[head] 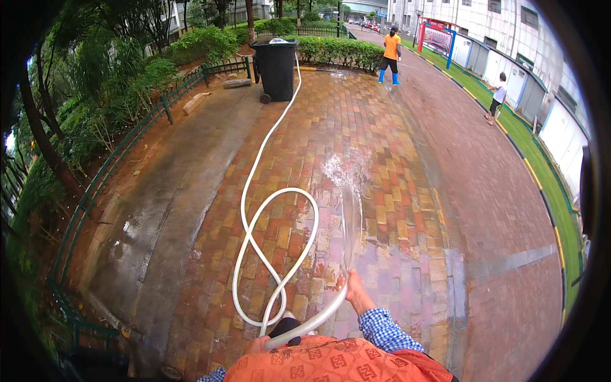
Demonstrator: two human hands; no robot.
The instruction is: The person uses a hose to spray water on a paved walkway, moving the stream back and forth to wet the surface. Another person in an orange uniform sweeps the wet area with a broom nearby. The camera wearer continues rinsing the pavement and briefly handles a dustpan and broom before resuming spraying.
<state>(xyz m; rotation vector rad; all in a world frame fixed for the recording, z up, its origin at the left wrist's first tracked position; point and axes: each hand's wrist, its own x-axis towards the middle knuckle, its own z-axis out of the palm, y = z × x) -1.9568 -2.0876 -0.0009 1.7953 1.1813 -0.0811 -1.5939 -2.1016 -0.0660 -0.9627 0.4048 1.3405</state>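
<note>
A white flexible hose [329, 310] runs across the front of my body. Close to its outlet, my right hand [353, 288] grips it, fingers wrapped around. A stream of water [351, 224] leaves the end and splashes on the wet brick paving [291, 143] ahead. Low by my waist, my left hand [257, 344] holds the hose further back, partly hidden by the orange apron [329, 363]. From there the hose loops once on the bricks and stretches away to a black wheeled bin [276, 71].
A green metal fence [136, 131] borders planted ground on the left. A person in an orange top and blue boots [391, 52] stands far ahead. Another person in a white top [499, 95] is by the striped kerb [501, 126] on the right. A hedge [341, 51] lies beyond the bin.
</note>
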